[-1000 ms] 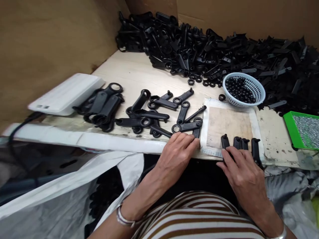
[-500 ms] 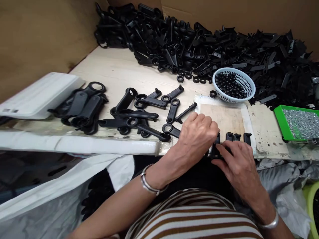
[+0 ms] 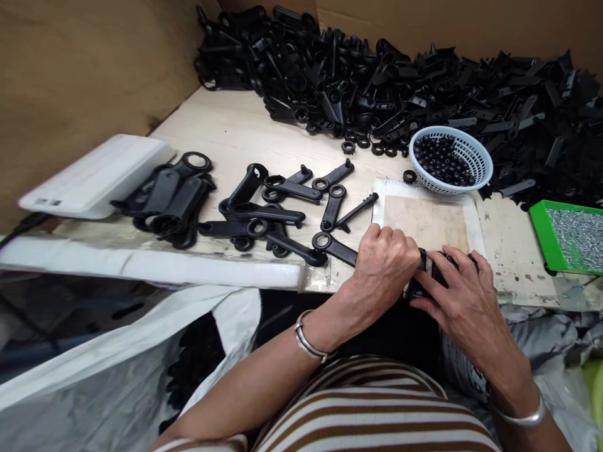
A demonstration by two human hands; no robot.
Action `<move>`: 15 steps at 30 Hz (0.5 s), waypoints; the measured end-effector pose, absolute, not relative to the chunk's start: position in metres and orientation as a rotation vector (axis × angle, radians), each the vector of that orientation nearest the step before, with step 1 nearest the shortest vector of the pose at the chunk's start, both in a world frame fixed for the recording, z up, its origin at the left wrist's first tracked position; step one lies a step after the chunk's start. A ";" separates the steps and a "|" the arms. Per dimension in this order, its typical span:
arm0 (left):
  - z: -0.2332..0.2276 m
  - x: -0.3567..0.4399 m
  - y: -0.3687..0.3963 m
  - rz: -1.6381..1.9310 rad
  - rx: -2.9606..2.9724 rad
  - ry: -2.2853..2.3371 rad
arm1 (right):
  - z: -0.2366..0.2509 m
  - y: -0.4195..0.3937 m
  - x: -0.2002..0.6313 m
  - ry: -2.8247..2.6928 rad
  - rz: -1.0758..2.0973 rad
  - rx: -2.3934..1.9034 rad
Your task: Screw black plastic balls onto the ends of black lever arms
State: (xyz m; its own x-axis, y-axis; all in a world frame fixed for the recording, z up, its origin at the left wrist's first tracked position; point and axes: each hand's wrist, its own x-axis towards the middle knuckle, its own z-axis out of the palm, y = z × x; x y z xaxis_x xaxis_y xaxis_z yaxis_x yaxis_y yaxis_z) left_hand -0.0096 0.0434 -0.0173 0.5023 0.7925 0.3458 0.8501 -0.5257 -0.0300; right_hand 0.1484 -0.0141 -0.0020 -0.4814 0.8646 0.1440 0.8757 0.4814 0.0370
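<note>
Now my left hand [image 3: 384, 267] has come over from the loose levers [image 3: 282, 213] to join my right hand [image 3: 459, 295]; both grips clench the lined-up pieces [image 3: 431, 273] at the counter [image 3: 264, 135] edge.

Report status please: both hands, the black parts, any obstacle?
Left hand and right hand together, gripping black handle parts at table edge. Loose handles lie left, apart. Nothing in the way.

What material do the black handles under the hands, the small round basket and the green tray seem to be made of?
The black handles look like moulded plastic with a matte finish: uniform black, dull sheen. The small round basket looks like pale blue plastic, its wall an open moulded lattice. The green tray seems to be glossy plastic, with bright, even colour; the silvery pieces in it glint like metal, though they are too small to be sure.
</note>
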 end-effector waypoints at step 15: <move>-0.007 -0.105 0.025 -0.637 -2.542 -1.622 | -0.008 -0.020 0.201 -2.294 -0.129 -1.438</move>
State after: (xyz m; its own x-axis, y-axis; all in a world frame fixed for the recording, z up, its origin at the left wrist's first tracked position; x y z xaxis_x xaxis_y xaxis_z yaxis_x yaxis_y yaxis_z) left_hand -0.1051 0.0253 -0.0069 0.3614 0.8550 0.3720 0.8797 -0.4449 0.1680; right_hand 0.2009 -0.0199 -0.0076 -0.3711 0.8372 0.4017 0.8770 0.4582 -0.1447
